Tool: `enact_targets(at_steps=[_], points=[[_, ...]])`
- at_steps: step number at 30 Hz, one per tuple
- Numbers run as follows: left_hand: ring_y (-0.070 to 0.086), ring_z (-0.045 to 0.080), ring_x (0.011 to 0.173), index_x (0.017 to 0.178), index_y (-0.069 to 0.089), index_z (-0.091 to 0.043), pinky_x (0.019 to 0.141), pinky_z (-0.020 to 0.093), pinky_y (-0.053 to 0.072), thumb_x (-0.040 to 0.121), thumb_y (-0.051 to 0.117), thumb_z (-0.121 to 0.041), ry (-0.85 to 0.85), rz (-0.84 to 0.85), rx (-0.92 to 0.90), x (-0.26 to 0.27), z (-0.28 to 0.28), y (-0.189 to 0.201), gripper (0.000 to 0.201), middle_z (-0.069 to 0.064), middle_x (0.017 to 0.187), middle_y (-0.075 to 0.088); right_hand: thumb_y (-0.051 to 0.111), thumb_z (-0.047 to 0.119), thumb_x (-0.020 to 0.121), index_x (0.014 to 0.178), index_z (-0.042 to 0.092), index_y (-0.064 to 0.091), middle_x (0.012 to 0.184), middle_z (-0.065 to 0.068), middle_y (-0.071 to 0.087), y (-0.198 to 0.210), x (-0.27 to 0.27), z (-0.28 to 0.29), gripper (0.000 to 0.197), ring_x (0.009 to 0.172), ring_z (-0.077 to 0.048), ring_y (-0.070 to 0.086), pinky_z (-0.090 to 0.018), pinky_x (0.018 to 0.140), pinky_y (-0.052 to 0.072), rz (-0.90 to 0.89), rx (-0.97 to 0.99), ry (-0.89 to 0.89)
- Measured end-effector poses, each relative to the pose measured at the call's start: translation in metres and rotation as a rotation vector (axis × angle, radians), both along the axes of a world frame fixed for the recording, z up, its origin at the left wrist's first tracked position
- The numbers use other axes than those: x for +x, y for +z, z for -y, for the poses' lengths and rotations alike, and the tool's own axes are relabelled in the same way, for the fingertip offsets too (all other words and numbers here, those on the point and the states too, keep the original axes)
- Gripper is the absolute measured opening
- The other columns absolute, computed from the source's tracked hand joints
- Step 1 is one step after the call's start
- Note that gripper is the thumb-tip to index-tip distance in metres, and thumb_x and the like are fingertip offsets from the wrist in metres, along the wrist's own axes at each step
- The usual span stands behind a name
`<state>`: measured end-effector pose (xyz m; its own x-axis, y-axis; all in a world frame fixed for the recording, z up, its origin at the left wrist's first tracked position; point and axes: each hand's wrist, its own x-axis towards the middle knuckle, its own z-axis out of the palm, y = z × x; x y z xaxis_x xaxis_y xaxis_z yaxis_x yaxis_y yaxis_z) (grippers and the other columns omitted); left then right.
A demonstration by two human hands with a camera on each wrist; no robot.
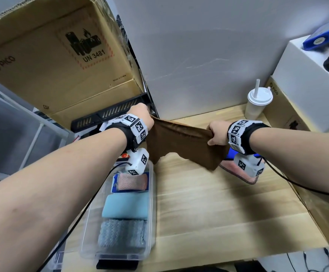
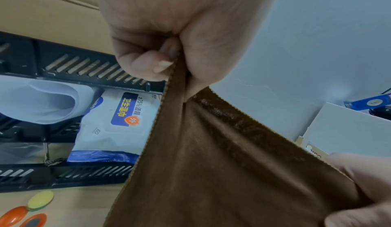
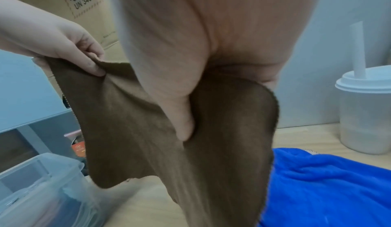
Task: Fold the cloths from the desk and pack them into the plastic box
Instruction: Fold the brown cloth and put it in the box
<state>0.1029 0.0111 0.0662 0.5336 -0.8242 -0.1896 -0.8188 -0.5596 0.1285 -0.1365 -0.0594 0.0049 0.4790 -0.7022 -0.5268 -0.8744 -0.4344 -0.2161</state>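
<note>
A brown cloth hangs stretched above the wooden desk between both hands. My left hand pinches its left top corner, fingers curled round the hem. My right hand grips the right top corner, thumb pressed into the fabric. The clear plastic box lies at the lower left with a pink, a light blue and a grey folded cloth in a row. A blue cloth and a pink cloth lie on the desk under my right wrist.
A big cardboard box stands behind a black rack with a pack of wet wipes. A lidded cup with a straw stands at the back right beside more boxes. Cables trail from both wrists.
</note>
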Motion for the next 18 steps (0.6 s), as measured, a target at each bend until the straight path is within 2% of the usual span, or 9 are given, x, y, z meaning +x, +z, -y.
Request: enact_targets(at_steps=[4,7,9,10,11,12,14,16,18], points=[[0.058,0.028,0.072,0.094,0.065,-0.01,0.062,0.03,0.045,0.082,0.054,-0.007,0.022,0.036,0.013,0.004,-0.002,0.002,0.017,0.011,0.09,0.064,0.07,0.023,0.082,0.104,0.009,0.066,0.1,-0.008,0.071,0.0,-0.006,0.001,0.026,0.092,-0.028,0.066,-0.028,0.074,0.049,-0.076,-0.014,-0.021],[0.059,0.026,0.068,0.094,0.066,-0.008,0.059,0.029,0.046,0.079,0.056,-0.007,0.027,0.022,0.013,0.005,-0.003,0.001,0.018,0.011,0.089,0.066,0.073,0.027,0.081,0.095,0.006,0.062,0.088,-0.009,0.067,0.003,-0.008,0.006,0.028,0.081,-0.028,0.061,-0.03,0.071,0.049,-0.072,0.002,-0.097],[0.058,0.023,0.065,0.092,0.067,-0.007,0.053,0.027,0.043,0.078,0.061,-0.011,0.014,-0.03,0.034,-0.001,-0.004,0.002,0.016,0.011,0.087,0.067,0.076,0.032,0.08,0.088,0.005,0.062,0.08,-0.009,0.066,0.005,-0.005,0.009,0.031,0.076,-0.03,0.065,-0.036,0.072,0.056,-0.016,0.087,-0.192],[0.059,0.022,0.065,0.09,0.067,-0.006,0.05,0.026,0.042,0.077,0.065,-0.015,0.001,-0.064,0.053,-0.004,-0.004,0.003,0.016,0.01,0.085,0.067,0.077,0.032,0.079,0.082,0.004,0.062,0.072,-0.01,0.066,0.007,-0.002,0.01,0.031,0.067,-0.029,0.065,-0.038,0.068,0.059,0.046,0.163,-0.255],[0.061,0.023,0.065,0.087,0.066,-0.005,0.049,0.027,0.045,0.076,0.07,-0.021,-0.014,-0.108,0.078,-0.008,-0.003,0.004,0.019,0.009,0.082,0.066,0.077,0.031,0.079,0.073,0.004,0.06,0.061,-0.011,0.062,0.01,0.001,0.01,0.032,0.055,-0.028,0.062,-0.036,0.06,0.058,0.116,0.248,-0.312],[0.063,0.025,0.065,0.084,0.065,-0.005,0.051,0.029,0.05,0.075,0.074,-0.026,-0.027,-0.176,0.102,-0.012,-0.002,0.003,0.024,0.008,0.078,0.064,0.074,0.029,0.083,0.064,0.005,0.054,0.05,-0.011,0.054,0.014,0.005,0.009,0.037,0.044,-0.024,0.055,-0.031,0.051,0.053,0.169,0.334,-0.372],[0.061,0.025,0.054,0.076,0.061,-0.008,0.051,0.031,0.056,0.075,0.079,-0.031,-0.03,-0.374,0.132,-0.021,-0.001,0.001,0.029,0.007,0.068,0.059,0.063,0.03,0.093,0.053,0.011,0.04,0.038,-0.006,0.038,0.021,0.015,0.006,0.05,0.033,-0.019,0.041,-0.022,0.043,0.04,0.254,0.483,-0.479],[0.051,0.018,0.035,0.068,0.058,-0.009,0.039,0.024,0.048,0.081,0.076,-0.033,-0.039,-0.515,0.145,-0.032,-0.001,-0.001,0.033,0.006,0.055,0.054,0.052,0.032,0.099,0.05,0.013,0.034,0.035,-0.002,0.03,0.024,0.026,0.001,0.055,0.029,-0.016,0.032,-0.019,0.041,0.034,0.358,0.629,-0.578],[0.044,0.015,0.026,0.061,0.055,-0.009,0.032,0.018,0.04,0.088,0.07,-0.032,-0.048,-0.6,0.12,-0.042,0.001,-0.002,0.038,0.005,0.043,0.049,0.046,0.03,0.102,0.057,0.012,0.038,0.036,-0.003,0.037,0.025,0.039,-0.004,0.05,0.025,-0.014,0.035,-0.02,0.039,0.037,0.439,0.753,-0.653]])
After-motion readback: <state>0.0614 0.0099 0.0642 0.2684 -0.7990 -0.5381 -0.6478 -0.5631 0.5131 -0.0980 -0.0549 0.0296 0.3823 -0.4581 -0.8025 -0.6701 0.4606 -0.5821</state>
